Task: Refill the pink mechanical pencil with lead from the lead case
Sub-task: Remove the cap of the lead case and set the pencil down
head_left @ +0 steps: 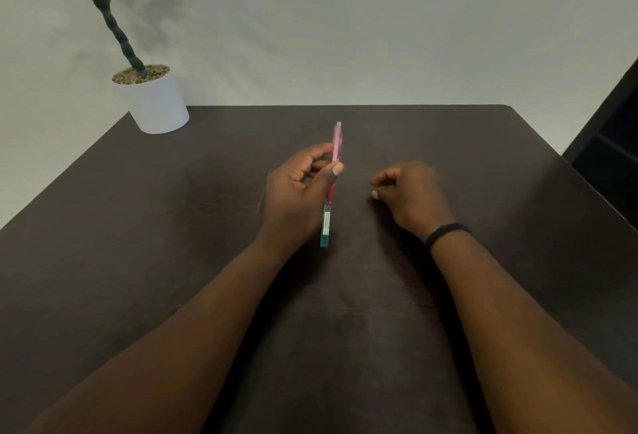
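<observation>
My left hand (297, 192) grips the pink mechanical pencil (336, 143) between thumb and fingers, white eraser end pointing away from me, tip pointing down toward me. Just below the pencil tip the teal lead case (325, 228) lies on the dark table (172, 261), partly behind the heel of my left hand. My right hand (407, 192) rests to the right of the pencil with fingers curled loosely; I see nothing held in it. A black band sits on my right wrist.
A white pot with a green plant (152, 102) stands at the table's far left corner. A thin lead-like line (260, 200) lies left of my left hand. Dark furniture (611, 143) stands beyond the right edge.
</observation>
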